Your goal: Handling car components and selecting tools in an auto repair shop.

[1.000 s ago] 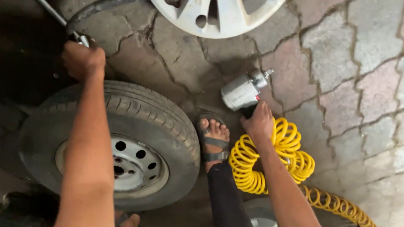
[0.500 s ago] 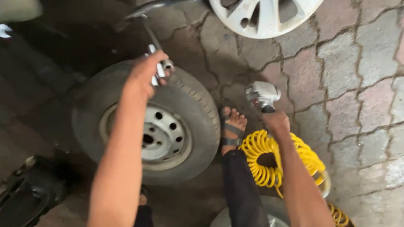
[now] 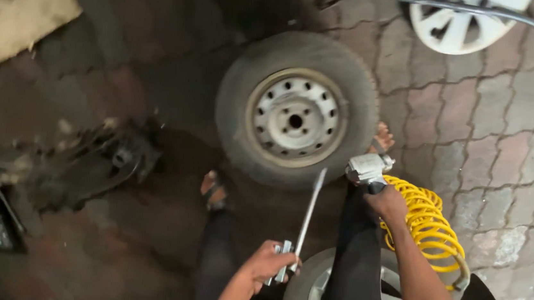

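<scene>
Wrench bar pointing toward tyre

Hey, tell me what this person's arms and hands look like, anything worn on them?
Both arms are bare from the hands to the bottom edge of the picture: no sleeves show. The left hand and right hand wear no gloves. No watch, ring or band is visible on either wrist or hand. Lower down, the person wears dark trousers and open sandals.
</scene>
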